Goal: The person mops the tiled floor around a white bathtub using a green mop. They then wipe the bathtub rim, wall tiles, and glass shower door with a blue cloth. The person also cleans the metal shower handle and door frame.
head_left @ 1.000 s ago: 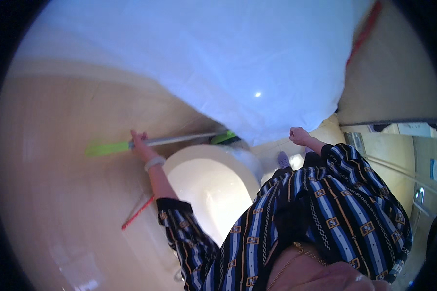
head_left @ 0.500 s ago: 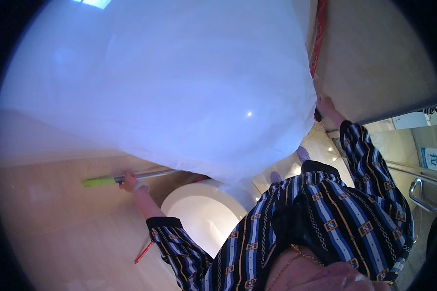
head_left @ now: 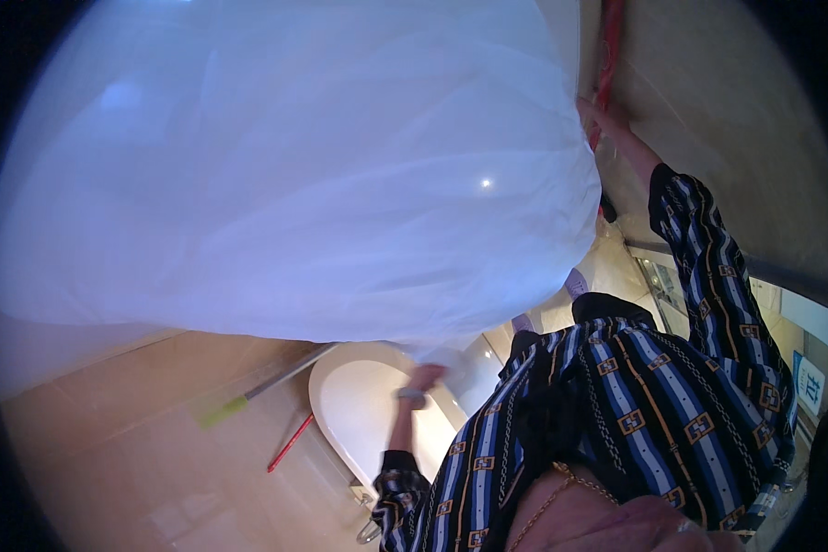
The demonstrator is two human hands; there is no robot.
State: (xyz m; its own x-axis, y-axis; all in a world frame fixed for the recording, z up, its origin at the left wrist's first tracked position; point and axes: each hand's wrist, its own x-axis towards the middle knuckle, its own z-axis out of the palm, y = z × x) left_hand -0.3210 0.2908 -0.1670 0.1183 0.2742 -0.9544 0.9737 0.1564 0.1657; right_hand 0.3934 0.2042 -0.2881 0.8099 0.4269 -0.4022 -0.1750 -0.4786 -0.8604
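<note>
A large white translucent bag (head_left: 294,175) is held up, covering most of the view. Its right edge is gripped by the right hand (head_left: 593,115); the left hand (head_left: 425,377), grip indiscernible, is seen at its lower edge above a white toilet (head_left: 359,414). A green-handled stick (head_left: 248,397) lies on the floor.

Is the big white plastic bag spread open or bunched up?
Spread open: the white plastic bag billows wide, stretched between the left hand below and the right hand gripping its upper edge.

Beige tiled floor (head_left: 110,442): red stick (head_left: 290,443), green-tipped pole (head_left: 258,388), white toilet (head_left: 363,414).
</note>
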